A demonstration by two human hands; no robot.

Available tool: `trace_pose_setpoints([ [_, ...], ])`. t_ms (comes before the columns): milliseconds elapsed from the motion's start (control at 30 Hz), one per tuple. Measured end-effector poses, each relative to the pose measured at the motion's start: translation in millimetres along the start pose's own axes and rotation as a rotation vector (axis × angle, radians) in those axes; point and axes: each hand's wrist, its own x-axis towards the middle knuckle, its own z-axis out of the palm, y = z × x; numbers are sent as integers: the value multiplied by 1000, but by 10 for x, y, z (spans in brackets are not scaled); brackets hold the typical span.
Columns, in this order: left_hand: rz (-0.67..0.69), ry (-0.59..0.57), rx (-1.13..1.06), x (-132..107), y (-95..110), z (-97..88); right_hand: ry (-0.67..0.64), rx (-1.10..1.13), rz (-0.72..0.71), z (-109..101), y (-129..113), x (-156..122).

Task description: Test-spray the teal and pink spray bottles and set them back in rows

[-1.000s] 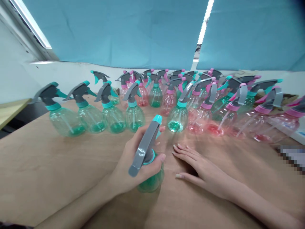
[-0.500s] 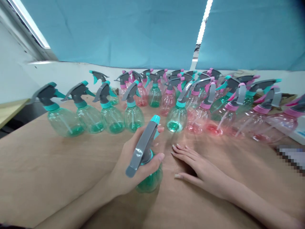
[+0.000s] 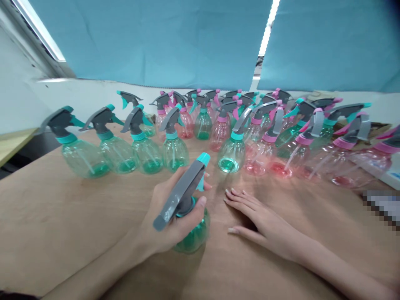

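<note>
My left hand (image 3: 165, 221) is wrapped round the neck of a green spray bottle (image 3: 195, 235) with a grey and turquoise trigger head, close in front of me. The bottle's far side and some of my fingers are hidden behind it. To its right, my right hand (image 3: 262, 218) rests palm down on the wooden table (image 3: 93, 233), fingers stretched forward, holding nothing. Just beyond my hands stands another green spray bottle (image 3: 231, 156), its nozzle head turned at an angle.
Several green spray bottles (image 3: 150, 156) form a row at the left. Several pink spray bottles (image 3: 262, 156) stand at the right, with more mixed bottles behind. A blurred flat object (image 3: 383, 204) lies at the right edge. A blue curtain (image 3: 162, 41) hangs behind.
The bottle in my left hand has shifted slightly left and turned a little, its nozzle now pointing more to the right. My right hand stays in place.
</note>
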Motion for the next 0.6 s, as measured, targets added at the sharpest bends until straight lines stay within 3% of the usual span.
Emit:
trace_pose_setpoints([
  [300, -52, -44, -140, 35, -38, 25, 3, 9, 0, 8, 10, 7],
  [600, -82, 66, -164, 6, -100, 72, 23, 25, 6, -13, -11, -2],
])
